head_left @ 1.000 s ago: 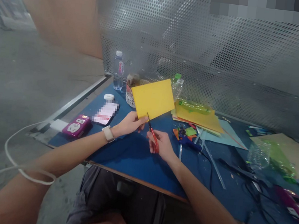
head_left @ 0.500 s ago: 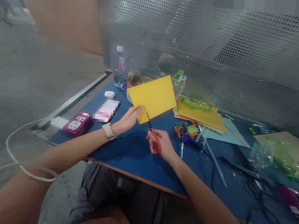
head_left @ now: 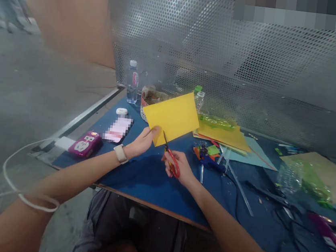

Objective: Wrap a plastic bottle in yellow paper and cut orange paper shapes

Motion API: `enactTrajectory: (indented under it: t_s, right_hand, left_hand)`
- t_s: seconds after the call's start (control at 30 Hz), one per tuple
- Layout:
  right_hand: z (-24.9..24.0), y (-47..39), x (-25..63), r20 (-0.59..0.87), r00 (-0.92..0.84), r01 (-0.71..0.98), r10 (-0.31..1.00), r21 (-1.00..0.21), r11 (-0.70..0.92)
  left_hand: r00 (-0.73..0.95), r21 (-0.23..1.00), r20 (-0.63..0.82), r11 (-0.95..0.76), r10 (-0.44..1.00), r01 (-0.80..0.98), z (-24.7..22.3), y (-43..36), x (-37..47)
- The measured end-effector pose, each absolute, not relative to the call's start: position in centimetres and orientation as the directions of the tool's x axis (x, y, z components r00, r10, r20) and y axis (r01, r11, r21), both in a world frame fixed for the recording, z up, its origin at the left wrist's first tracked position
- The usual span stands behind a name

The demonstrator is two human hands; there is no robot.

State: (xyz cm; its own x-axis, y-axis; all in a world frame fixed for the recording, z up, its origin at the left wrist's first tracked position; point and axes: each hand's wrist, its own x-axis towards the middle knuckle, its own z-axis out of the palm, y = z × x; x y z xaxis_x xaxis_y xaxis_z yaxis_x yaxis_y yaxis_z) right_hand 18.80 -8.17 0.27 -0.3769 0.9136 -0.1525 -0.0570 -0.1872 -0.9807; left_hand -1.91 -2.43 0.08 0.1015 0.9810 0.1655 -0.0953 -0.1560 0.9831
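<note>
Head view — left hand [head_left: 144, 141] pinching yellow card [head_left: 173, 117], scissors [head_left: 170, 155]

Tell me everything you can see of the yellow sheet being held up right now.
The yellow sheet is a plain, stiff-looking rectangle of paper or card, unmarked on the side shown. It is held up off the blue table, tilted with its right corner highest. The left hand pinches its lower left corner. The red-handled scissors, held in the right hand, meet its lower edge with their blades; how far any cut runs cannot be told.
</note>
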Motion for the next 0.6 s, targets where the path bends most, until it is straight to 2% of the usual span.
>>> enactTrajectory:
  t_s: [0.17,0.6]
  right_hand:
    - [0.06,-8.09,18.74,-0.131,-0.382,-0.079,0.915,-0.982,-0.173]
    - [0.36,-8.09,18.74,-0.118,-0.367,-0.011,0.923,-0.991,-0.131]
  left_hand:
    - [0.261,0.962,0.217,-0.160,0.941,-0.221,0.30,-2.54,-1.47]
    - [0.281,0.960,0.207,-0.138,0.937,-0.245,0.00,-2.44,-1.54]
